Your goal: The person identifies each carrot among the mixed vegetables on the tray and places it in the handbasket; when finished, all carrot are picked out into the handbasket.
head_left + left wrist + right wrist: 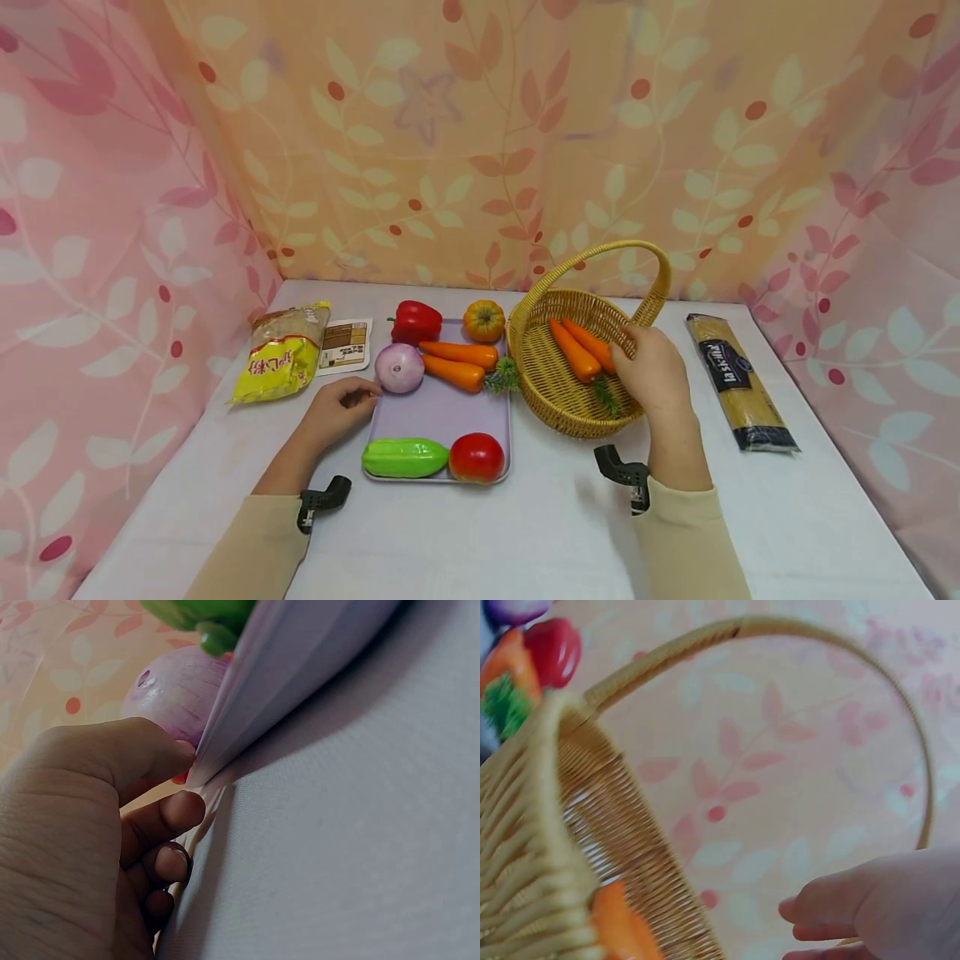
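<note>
My left hand [339, 418] is beside the left edge of a lilac tray [442, 417], fingers loosely bent. In the left wrist view its thumb tip meets the tray's rim, near a purple onion [176, 690]. On the right, my right hand [660, 375] hovers at the right side of a wicker basket [536, 400], with nothing showing between thumb and fingers in the right wrist view. Inside the basket lie two carrots [573, 350]. The tray bears two more carrots [453, 372], a green ridged gourd [405, 457], a tomato [477, 457], a red bell pepper [416, 322] and a small pumpkin [483, 321].
A yellow-printed bag [281, 358] and a flat brown-and-white packet [345, 345] lie at the left. Right of the basket is a long pasta pack [731, 379]. The basket's tall handle [600, 250] arches above it. Patterned curtains [480, 142] close off the back and sides.
</note>
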{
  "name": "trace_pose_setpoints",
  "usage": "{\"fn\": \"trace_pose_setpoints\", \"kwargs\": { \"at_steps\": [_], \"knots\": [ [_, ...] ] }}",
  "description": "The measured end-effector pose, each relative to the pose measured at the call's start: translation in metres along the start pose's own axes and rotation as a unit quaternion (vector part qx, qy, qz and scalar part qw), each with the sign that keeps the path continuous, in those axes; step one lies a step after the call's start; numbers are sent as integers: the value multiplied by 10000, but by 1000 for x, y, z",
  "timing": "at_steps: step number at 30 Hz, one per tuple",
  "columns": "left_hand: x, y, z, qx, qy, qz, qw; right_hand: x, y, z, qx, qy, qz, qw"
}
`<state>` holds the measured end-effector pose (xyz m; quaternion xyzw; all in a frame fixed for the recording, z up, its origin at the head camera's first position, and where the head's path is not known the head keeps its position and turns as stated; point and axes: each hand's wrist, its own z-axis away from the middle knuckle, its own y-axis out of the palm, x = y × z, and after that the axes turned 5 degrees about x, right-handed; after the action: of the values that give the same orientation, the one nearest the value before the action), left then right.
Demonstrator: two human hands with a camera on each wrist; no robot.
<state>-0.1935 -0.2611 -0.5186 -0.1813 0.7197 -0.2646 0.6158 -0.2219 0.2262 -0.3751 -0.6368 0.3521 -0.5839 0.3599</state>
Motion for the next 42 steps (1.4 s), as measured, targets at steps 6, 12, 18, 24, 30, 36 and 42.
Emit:
{"fn": "trace_pose_setpoints", "kwargs": {
  "at_steps": [6,12,18,24,30,36,42],
  "knots": [
    [0,0,0,31,-51,-2,10000,16,-17,17,-648,-120,-303,9974],
    [0,0,0,66,-93,9,9999,37,-30,36,-1305,-469,-466,9892],
    [1,0,0,32,-52,-8,10000,58,-30,52,-1973,-1237,-716,9699],
    [-1,-1,0,45,9,-42,10000,81,-22,68,-2269,-2278,-887,9427],
    [0,-1,0,7,48,-55,10000,109,-4,78,-1865,-3034,-961,9295],
    [0,-1,0,66,-76,-16,9999,128,26,74,-1025,-3187,-846,9385],
    [-3,-1,1,100,-107,-32,9999,131,62,55,-220,-2943,-615,9535]
  ]
}}
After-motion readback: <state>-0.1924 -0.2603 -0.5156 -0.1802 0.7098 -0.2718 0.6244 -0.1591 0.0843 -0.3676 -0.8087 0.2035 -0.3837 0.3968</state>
